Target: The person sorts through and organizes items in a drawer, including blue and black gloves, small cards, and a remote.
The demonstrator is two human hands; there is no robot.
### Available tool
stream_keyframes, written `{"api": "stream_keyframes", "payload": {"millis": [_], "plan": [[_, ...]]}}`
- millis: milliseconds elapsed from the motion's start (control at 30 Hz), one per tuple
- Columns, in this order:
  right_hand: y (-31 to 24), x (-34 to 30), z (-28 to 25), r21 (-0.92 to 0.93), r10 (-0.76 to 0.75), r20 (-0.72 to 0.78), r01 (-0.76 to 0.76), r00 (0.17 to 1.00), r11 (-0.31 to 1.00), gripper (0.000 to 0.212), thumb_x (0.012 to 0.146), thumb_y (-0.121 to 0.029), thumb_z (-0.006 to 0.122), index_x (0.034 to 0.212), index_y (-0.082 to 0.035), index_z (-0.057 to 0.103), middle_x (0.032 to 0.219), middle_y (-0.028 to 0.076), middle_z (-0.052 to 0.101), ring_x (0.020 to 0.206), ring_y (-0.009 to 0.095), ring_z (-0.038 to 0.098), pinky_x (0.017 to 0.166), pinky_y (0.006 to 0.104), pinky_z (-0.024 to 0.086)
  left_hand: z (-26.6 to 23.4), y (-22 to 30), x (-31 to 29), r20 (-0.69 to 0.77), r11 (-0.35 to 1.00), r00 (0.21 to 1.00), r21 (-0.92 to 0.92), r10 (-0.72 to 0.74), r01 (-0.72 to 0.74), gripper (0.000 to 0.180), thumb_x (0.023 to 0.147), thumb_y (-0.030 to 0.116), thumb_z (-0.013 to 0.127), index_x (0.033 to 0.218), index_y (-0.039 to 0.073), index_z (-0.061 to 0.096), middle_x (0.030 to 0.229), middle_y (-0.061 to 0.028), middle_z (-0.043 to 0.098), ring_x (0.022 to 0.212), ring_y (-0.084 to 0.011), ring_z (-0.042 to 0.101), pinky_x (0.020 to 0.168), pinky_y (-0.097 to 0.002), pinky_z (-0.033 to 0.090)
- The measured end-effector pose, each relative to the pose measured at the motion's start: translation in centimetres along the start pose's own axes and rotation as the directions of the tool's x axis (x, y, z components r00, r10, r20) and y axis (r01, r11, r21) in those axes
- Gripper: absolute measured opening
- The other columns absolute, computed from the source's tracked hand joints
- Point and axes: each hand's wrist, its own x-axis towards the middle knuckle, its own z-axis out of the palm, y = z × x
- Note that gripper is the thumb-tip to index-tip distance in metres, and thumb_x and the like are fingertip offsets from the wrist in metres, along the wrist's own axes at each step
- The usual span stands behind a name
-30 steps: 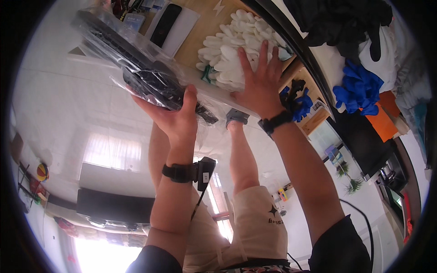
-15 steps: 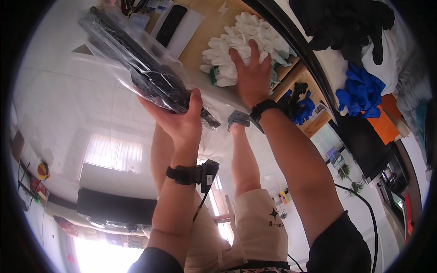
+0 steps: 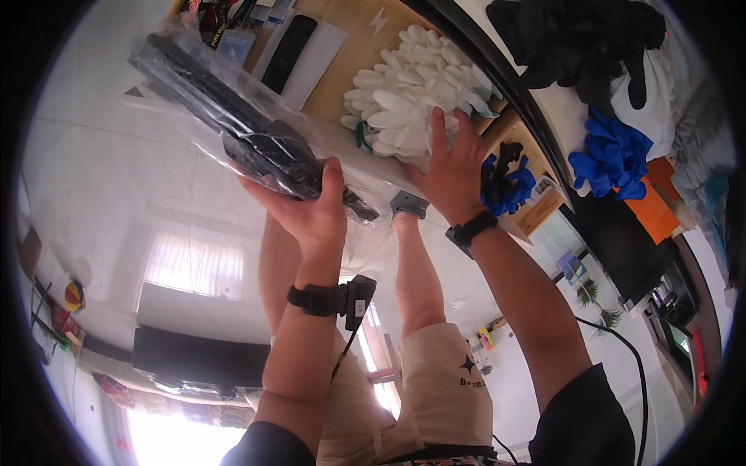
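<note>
My left hand (image 3: pixel 305 215) is closed round the lower end of a long black object in a clear plastic bag (image 3: pixel 241 124); the wrapping and shine hide what kind it is. The bag slants up to the left, in front of an open wooden drawer. In the drawer lies a heap of white gloves (image 3: pixel 408 93) with some green cuffs. At the heap's near right edge my right hand (image 3: pixel 456 175) has its fingers apart, the tips touching or just over the gloves. Nothing shows in its grip.
Left of the gloves, the drawer holds a black oblong case (image 3: pixel 289 53) on white paper. Black and blue gloves (image 3: pixel 507 179) lie in the compartment on the right. Above the dark table edge (image 3: pixel 513 93) are more blue gloves (image 3: pixel 614 155) and black gloves (image 3: pixel 579 43).
My right hand has drawn back from the middle of the white glove heap, toward me and slightly right. The left hand and the bagged object have barely moved.
</note>
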Motion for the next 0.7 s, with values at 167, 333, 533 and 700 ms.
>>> {"api": "stream_keyframes", "payload": {"millis": [167,333,533,700], "plan": [[1.4,0.7,1.5,0.04,-0.03,0.097,0.026,0.995,0.999,0.096,0.062,-0.029,0.082,0.144,-0.017,0.035,0.136,0.024,0.035,0.125,0.044,0.035,0.1,0.0639,0.031,0.2,0.3,-0.1,0.006,1.0,1.0,-0.013,0.017,-0.017,0.112,0.069,0.0,0.077,0.15,0.0,0.0,0.144,-0.0202,0.027,0.129,-0.0271,0.034,0.108,-0.0362,0.03],[0.6,1.6,2.6,-0.076,0.015,0.09,-0.009,0.996,0.997,0.093,0.063,-0.026,0.081,0.143,-0.023,0.035,0.138,0.026,0.031,0.127,0.054,0.031,0.098,0.067,0.034,0.3,-0.2,-0.2,0.038,0.998,0.999,0.041,0.036,-0.037,0.112,0.069,0.0,0.078,0.15,-0.001,0.0,0.145,-0.0196,0.026,0.13,-0.027,0.033,0.108,-0.036,0.029],[0.7,1.8,4.7,-0.151,0.087,0.093,-0.072,0.992,0.986,0.076,0.074,-0.019,0.07,0.142,-0.03,0.037,0.14,0.025,0.029,0.126,0.056,0.031,0.091,0.0625,0.043,0.6,-0.3,-0.5,0.055,0.996,0.996,0.053,0.065,-0.068,0.112,0.07,-0.001,0.077,0.15,-0.001,0.0,0.145,-0.0195,0.025,0.131,-0.0268,0.032,0.109,-0.036,0.028],[1.4,1.8,4.7,-0.156,0.08,0.032,-0.074,0.996,0.985,0.068,0.073,-0.014,0.068,0.135,-0.032,0.046,0.132,0.017,0.038,0.114,0.045,0.043,0.086,0.0515,0.048,0.6,-0.6,-0.6,0.065,0.998,0.997,0.036,0.046,-0.049,0.111,0.071,-0.002,0.076,0.151,0.0,-0.001,0.146,-0.0194,0.025,0.131,-0.0268,0.032,0.109,-0.036,0.029]]}}
